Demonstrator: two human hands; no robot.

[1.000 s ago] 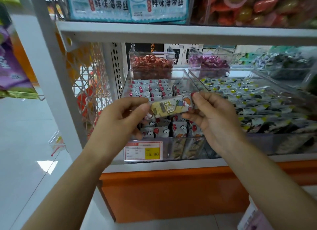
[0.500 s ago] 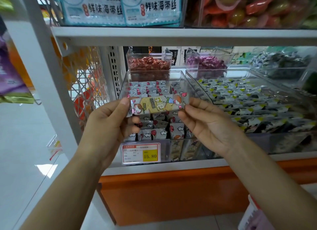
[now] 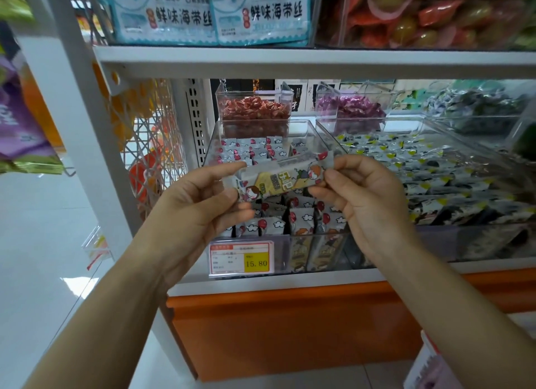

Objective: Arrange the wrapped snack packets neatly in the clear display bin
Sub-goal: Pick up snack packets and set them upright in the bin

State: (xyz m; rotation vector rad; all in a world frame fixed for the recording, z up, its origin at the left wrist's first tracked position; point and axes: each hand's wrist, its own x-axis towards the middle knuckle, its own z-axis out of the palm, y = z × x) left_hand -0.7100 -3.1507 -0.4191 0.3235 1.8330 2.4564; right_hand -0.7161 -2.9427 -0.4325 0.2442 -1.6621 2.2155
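Note:
A long wrapped snack packet [image 3: 282, 180], yellow in the middle with cartoon figures at both ends, is held level above the clear display bin [image 3: 314, 132]. My left hand [image 3: 197, 203] pinches its left end and my right hand [image 3: 365, 194] pinches its right end. Beneath it the bin holds several more packets [image 3: 255, 149] with red balloons and clouds, some lying in rows at the back, some standing on end at the front. My hands hide the middle of the bin.
A price tag [image 3: 241, 257] reading 15.80 hangs on the bin's front. To the right is a wider clear bin [image 3: 435, 118] of dark-and-yellow packets. Behind stand small bins of red candies [image 3: 253, 108] and purple candies [image 3: 349, 107]. A white shelf [image 3: 290, 62] runs overhead.
The packet has been held in both hands throughout; it dipped to the left and lower, then came back up to the right. The view has shifted slightly.

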